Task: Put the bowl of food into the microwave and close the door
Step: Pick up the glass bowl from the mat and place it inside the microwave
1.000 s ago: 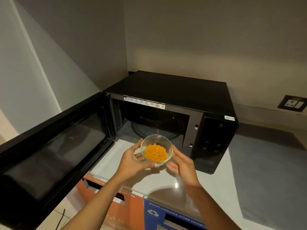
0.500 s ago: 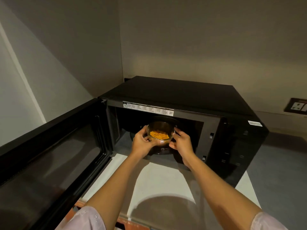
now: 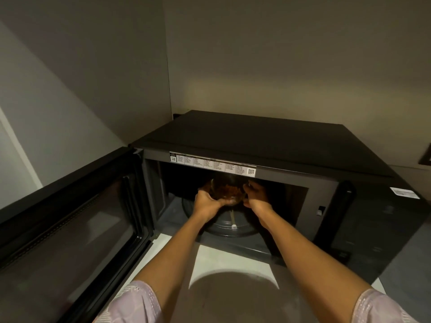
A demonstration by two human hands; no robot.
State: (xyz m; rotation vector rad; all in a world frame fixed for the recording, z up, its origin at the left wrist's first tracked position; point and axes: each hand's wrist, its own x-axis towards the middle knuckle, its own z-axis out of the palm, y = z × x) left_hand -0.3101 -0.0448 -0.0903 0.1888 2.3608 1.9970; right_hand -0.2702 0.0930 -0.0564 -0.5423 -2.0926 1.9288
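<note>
A black microwave (image 3: 268, 138) stands in the corner with its door (image 3: 70, 229) swung wide open to the left. Both my hands reach into the dark cavity. My left hand (image 3: 207, 203) grips the left side of a small glass bowl of orange food (image 3: 227, 191), and my right hand (image 3: 256, 197) grips its right side. The bowl hangs just above the round turntable (image 3: 233, 227). Shadow dims the food, and whether the bowl touches the turntable cannot be told.
The microwave's control panel (image 3: 377, 229) fills its right front. A white counter (image 3: 224, 255) lies below the opening, with a grey mat (image 3: 405, 276) to the right. Walls close in behind and to the left. A wall socket (image 3: 425, 157) shows at the right edge.
Both hands have carried the bowl from above the counter forward into the microwave cavity. My head has moved closer, so the microwave fills more of the view.
</note>
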